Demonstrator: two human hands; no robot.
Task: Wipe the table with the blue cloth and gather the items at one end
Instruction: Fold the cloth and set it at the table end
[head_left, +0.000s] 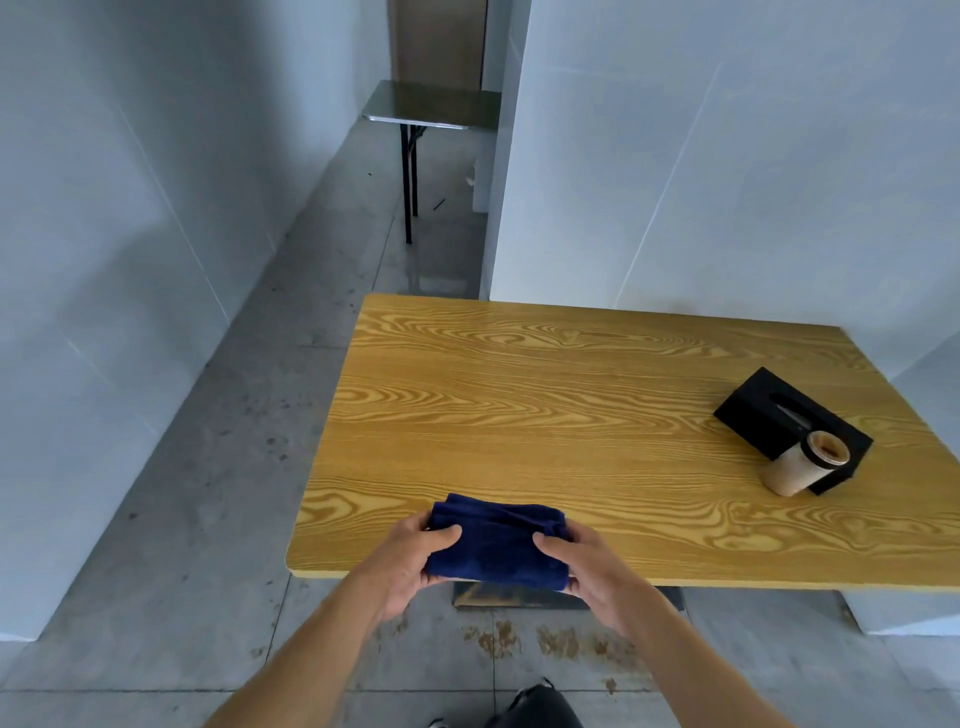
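Both hands, left hand (410, 558) and right hand (592, 566), grip one folded blue cloth (496, 543) at the table (519, 415) edge, with one black tissue box (779, 421) touching one cup (802, 462), no readable labels.

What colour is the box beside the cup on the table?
The box is black, best seen in the head view, at the table's right end.

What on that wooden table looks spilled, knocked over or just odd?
Nothing is spilled on the yellow wood-grain table. The beige cylindrical cup seems to tilt against the black rectangular tissue box, though the wide lens may exaggerate that. Brown stains mark the grey concrete floor below the table edge.
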